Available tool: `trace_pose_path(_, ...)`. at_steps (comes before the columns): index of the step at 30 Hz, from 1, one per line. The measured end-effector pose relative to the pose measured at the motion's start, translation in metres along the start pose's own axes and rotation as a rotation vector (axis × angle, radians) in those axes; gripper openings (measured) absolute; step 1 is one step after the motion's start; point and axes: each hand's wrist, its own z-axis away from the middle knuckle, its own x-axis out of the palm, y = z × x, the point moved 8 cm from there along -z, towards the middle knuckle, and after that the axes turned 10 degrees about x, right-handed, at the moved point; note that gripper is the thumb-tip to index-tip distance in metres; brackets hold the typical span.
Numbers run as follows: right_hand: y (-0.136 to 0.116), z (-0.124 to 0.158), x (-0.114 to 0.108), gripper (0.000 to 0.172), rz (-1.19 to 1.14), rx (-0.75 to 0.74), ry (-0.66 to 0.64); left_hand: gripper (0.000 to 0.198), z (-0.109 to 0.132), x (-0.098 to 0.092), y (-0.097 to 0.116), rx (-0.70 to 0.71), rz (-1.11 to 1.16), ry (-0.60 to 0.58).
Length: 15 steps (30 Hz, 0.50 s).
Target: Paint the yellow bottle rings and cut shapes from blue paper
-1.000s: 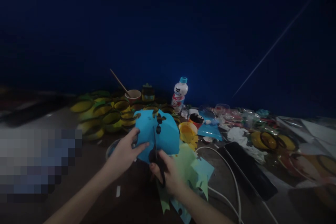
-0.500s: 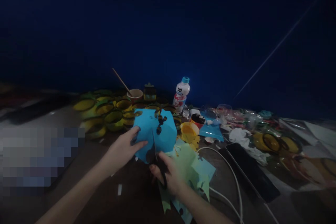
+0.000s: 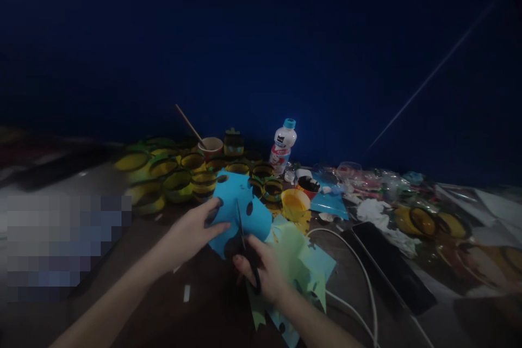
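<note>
A sheet of bright blue paper with several dark holes is held up in front of me. My left hand grips its left edge between thumb and fingers. In my right hand is a pair of dark-handled scissors, its blade lying against the blue sheet. The sheet's right part curls over. Under my right hand lie green paper pieces and a light blue piece with cut edges and dark spots.
Several yellow-green rings stand at the back left, near a paper cup with a stick. A bottle is behind the sheet. To the right are a yellow cup, a phone, a white cable and crumpled tissue.
The blue sheet's right part has curled and dropped, uncovering rings behind it. Both hands keep their hold and have hardly moved.
</note>
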Motion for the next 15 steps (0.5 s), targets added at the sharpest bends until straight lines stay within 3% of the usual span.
trace_pose_path(4, -0.0018, 0.0002, 0.0004, 0.026, 0.026, -0.013, -0.007, 0.027, -0.0027, -0.0009, 0.0043, 0.067, 0.037, -0.003)
trace_pose_path(12, -0.0042, 0.0018, 0.0051, 0.025, -0.033, -0.005, -0.08, 0.025, -0.0016, -0.003, 0.0064, 0.081, -0.022, -0.031)
trace_pose_path(15, -0.0058, 0.0012, 0.0025, 0.024, 0.013, -0.004, -0.049, 0.026, -0.0017, -0.0054, 0.0079, 0.085, -0.041, -0.03)
